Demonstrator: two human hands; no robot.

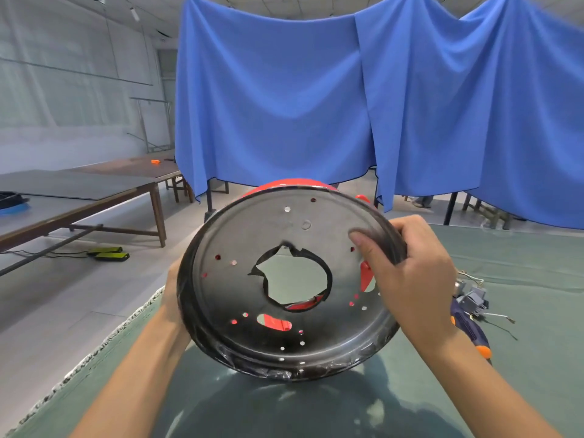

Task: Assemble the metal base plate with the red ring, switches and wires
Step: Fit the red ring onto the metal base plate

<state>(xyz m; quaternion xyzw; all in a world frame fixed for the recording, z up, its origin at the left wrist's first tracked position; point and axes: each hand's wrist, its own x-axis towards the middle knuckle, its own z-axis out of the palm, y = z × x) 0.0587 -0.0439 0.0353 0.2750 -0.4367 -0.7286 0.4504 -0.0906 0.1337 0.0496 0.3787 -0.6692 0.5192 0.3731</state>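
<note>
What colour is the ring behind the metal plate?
Red ring, best seen in the head view.

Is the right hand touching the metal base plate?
Touching. The head view shows the right hand gripping the metal base plate rim, thumb on its face.

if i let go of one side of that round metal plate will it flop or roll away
Probably no flop: the metal base plate looks like stiff pressed sheet, held tilted by the left hand and right hand at opposite rims. Being round, on edge it could roll. Its glossy rim may be slippery.
</note>
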